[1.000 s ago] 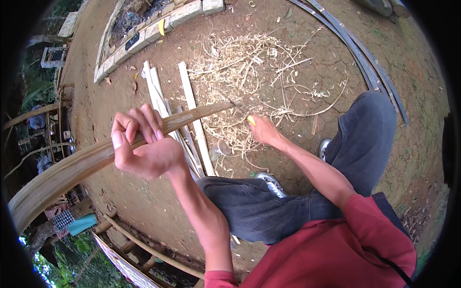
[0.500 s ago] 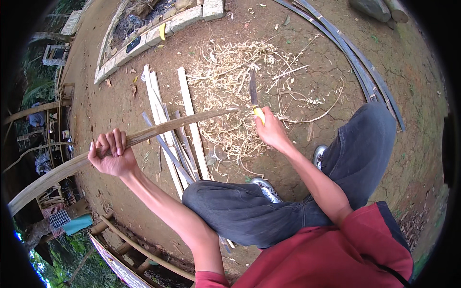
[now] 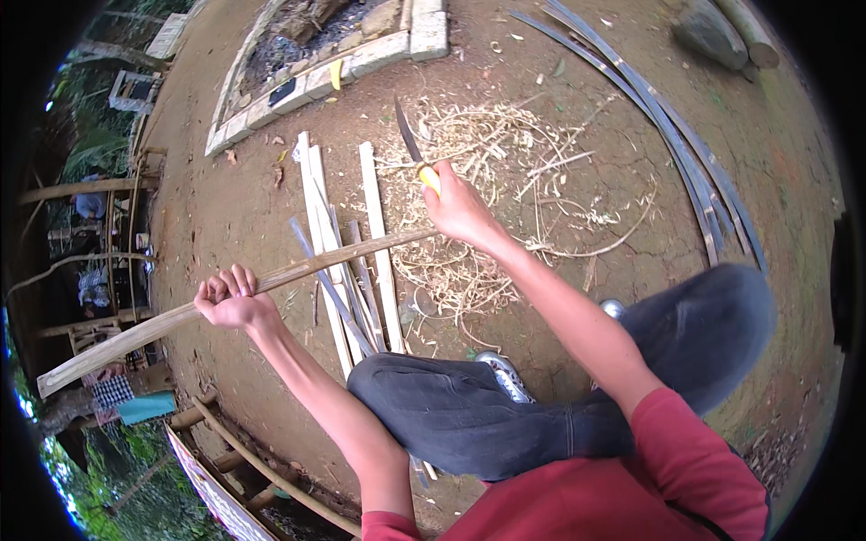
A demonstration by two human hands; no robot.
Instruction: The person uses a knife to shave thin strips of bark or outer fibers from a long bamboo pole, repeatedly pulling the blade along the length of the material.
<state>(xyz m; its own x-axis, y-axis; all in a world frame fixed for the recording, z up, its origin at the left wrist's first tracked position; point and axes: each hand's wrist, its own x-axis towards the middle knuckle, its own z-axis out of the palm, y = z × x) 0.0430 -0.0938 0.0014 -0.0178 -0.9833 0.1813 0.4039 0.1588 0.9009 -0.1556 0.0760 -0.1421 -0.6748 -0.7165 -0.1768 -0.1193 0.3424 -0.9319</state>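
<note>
One long, pale-brown wooden stick [image 3: 316, 264] is running through your clenched left hand [image 3: 233, 298], its thicker end left of that grip, its narrower end lying near your right hand [image 3: 456, 206]. That right hand is grasping a yellow-handled, dark-bladed knife [image 3: 430, 178] pointing ahead of its grip, while below the left grip a banner [image 3: 212, 491] is showing pale lettering too blurred to read.
</note>
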